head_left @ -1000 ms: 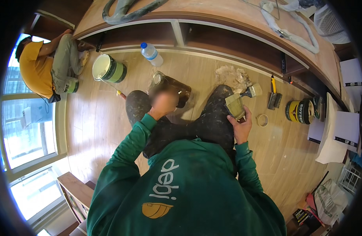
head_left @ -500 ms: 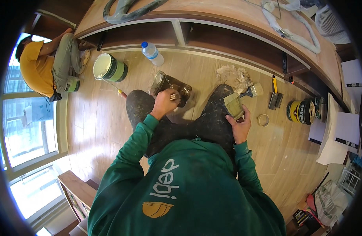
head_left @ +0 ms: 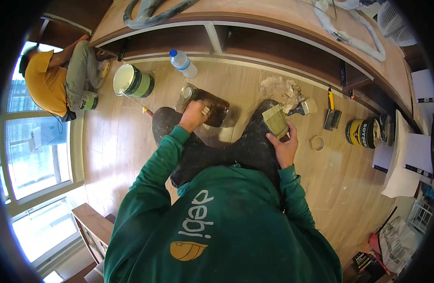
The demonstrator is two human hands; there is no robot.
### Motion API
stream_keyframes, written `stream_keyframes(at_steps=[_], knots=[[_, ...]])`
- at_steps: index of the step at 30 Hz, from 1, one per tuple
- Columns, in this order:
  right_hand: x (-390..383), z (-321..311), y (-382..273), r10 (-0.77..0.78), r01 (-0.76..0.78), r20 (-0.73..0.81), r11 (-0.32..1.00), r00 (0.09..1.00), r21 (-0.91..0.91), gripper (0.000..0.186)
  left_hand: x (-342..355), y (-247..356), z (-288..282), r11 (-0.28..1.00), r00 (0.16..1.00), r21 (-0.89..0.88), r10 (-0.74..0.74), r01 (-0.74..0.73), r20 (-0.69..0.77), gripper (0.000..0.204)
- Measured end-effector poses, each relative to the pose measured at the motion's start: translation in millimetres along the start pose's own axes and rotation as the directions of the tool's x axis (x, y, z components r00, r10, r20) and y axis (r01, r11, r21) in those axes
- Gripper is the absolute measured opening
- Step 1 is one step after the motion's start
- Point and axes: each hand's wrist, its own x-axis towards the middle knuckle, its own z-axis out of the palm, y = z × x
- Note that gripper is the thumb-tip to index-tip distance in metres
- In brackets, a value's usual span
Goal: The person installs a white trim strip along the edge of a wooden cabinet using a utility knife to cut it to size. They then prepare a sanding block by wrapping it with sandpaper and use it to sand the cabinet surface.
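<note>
Wooden floor stretches under us as our left hand closes around a dark brown tin lying on its side between our knees, while our right hand grips a folded sanding pad beside the right knee.

The left hand rests on a tin can lying on the floor before the knees. To its left stands a bucket, behind it lies a bottle. The right hand holds a folded pad; a tape roll lies to its right.
</note>
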Motion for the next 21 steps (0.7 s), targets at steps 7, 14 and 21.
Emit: stream_keyframes(at_steps=[7, 14, 21], knots=[[-0.3, -9.0, 4.2, -0.007, 0.006, -0.031, 1.000, 1.000, -0.017, 0.078, 6.8, 22.2, -7.7, 0.975, 0.991, -0.219, 0.060, -0.032, 0.123, 0.016], [-1.4, -15.6, -0.9, 0.035, -0.036, -0.039, 0.999, 0.999, -0.039, 0.076, -1.2, 21.6, 1.9, 0.997, 0.995, -0.059, 0.060, -0.055, 0.084, 0.017], [22.6, 24.7, 10.6, 0.012, -0.017, 0.073, 0.998, 0.997, 0.062, 0.073, -10.1, 17.4, 1.5, 0.967, 0.999, -0.255, 0.003, 0.006, 0.034, 0.016]])
